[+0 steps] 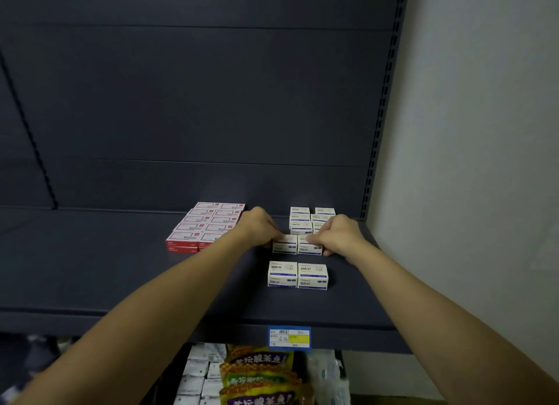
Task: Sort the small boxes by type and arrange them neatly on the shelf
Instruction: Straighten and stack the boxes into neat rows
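Observation:
On the dark shelf (121, 268) a block of red-and-white boxes (205, 226) lies in two neat columns at the left. To its right stand white boxes with blue print: a stacked group at the back (302, 220), a middle pair (298, 246) and a front pair (298, 275). My left hand (260, 226) grips the left box of the middle pair, fingers curled over its top. On the pair's right box my right hand (338, 235) is curled round the top and right side. Both hands partly hide that pair.
The shelf's back panel and a slotted upright (381, 117) stand behind; a white wall (469, 162) closes the right side. A blue-and-yellow price tag (289, 338) hangs on the front edge. Below, snack bags (257, 377) and white packets (199, 374) fill the lower shelf.

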Demonstrator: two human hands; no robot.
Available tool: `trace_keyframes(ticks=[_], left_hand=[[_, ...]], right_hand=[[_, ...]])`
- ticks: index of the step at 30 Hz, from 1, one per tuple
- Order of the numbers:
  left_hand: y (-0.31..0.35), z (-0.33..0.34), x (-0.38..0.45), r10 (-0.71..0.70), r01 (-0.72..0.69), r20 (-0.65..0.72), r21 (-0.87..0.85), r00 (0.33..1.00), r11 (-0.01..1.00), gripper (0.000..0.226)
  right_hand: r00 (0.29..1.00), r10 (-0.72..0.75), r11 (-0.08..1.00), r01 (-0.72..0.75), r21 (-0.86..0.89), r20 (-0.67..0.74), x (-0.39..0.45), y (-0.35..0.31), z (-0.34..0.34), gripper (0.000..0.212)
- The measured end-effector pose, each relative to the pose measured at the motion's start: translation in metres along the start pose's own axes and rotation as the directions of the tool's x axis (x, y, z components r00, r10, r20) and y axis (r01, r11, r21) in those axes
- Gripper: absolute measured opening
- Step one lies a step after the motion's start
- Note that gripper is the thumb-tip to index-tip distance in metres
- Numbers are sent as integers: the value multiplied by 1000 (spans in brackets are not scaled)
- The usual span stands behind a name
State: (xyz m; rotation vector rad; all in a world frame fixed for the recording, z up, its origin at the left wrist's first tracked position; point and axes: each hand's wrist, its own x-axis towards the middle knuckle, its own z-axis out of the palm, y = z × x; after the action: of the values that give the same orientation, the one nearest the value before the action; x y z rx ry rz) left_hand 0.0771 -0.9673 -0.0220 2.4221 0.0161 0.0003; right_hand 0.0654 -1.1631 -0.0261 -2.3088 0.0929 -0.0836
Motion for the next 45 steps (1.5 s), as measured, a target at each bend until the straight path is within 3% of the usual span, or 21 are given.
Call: trace_keyframes(ticks=[15,22,24,27,30,35,40,45], left_hand=[[-22,-9,-24,19,10,139,-204,990,979,8],[-21,-15,-28,36,8,216,-200,976,980,11],[-20,-18,-22,41,-5,185,-190,982,982,13],[-18,-18,-7,59,-48,59,-171,997,984,15],[-16,-11,11,125,-125,-20,-10,992,992,23],[-6,2,32,186,-186,3,106,982,977,37],[-3,9,42,195,-196,27,59,980,979,18],[-4,9,45,211,-211,63,4,976,977,19]], right_hand=[[989,53,997,-59,45,137,-17,-1,-4,51],[983,28,999,-33,23,182,-18,1,-7,46],[991,13,999,-17,30,133,-13,6,-7,41],[996,-32,999,35,30,-81,0,18,-10,29],[979,-67,998,66,-13,-194,10,29,-15,31],[984,-57,998,53,-24,-171,27,37,-14,49],[992,-26,998,32,47,-122,40,39,-10,36],[992,-56,998,60,36,-111,43,37,-7,27]])
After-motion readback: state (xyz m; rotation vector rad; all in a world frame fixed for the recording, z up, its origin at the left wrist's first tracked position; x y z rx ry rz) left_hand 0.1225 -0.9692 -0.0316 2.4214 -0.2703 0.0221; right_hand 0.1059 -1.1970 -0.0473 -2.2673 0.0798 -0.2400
